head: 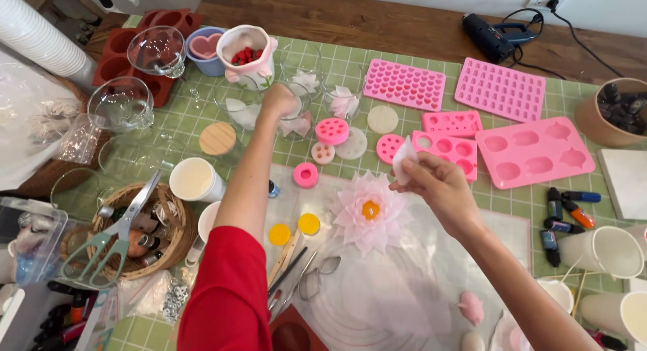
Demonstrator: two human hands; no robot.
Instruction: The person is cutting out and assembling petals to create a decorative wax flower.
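Note:
My left hand (278,100) reaches far forward among the clear glass cups (296,108) that hold pale petals, and its fingers are hidden from me. My right hand (435,182) pinches a thin white petal (403,160) between thumb and fingers, just right of and above a pale pink layered flower (369,215) with a yellow centre. The flower rests on a translucent round-marked mat (397,290). A red sleeve (226,290) covers my left upper arm.
Pink silicone moulds (536,152) lie at the back right, a black heat gun (488,36) behind them. A wicker basket with scissors (125,230) sits left, white paper cups (195,179) beside it. Small dye bottles (563,213) and more cups (613,250) stand right. Tools (293,270) lie on the mat.

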